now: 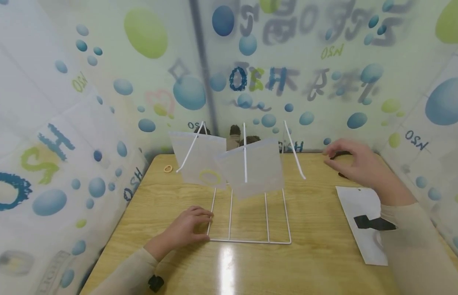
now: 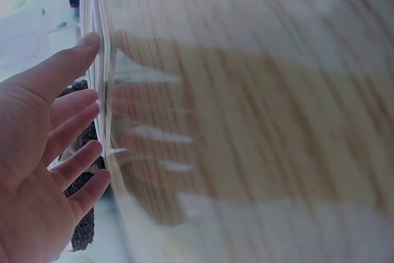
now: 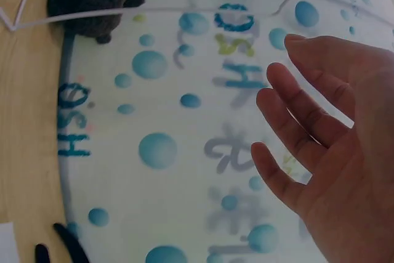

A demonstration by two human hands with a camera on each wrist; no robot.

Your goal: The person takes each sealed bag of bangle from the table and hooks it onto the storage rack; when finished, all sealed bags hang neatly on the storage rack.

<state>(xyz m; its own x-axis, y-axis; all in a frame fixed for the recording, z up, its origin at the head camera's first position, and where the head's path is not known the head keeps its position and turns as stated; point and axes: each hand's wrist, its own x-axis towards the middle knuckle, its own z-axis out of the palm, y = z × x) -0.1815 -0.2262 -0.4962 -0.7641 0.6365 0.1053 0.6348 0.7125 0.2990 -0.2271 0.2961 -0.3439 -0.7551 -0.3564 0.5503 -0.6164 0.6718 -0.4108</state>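
Observation:
A white wire rack [image 1: 249,241] with several upright arms stands on the wooden table. Two translucent plastic bags hang from it: the left bag [image 1: 192,157] shows a yellow ring [image 1: 210,177] within its outline, and the right bag [image 1: 256,174] looks flat. At the front left corner of the rack's base, my left hand [image 1: 182,227] touches the wire with extended fingers. The left wrist view has that hand [image 2: 49,133] spread along the white wires. My right hand [image 1: 356,162] is raised to the right of the rack, fingers loosely bent, holding nothing; the right wrist view shows its palm [image 3: 345,170] bare.
A small wooden ring [image 1: 168,168] lies at the back left of the table. A white sheet [image 1: 356,229] with a small hole lies beneath my right forearm. Beyond my right hand is a partly hidden black object [image 1: 341,155]. Dark fuzzy things [image 3: 89,1] sit behind the rack, by the patterned curtain.

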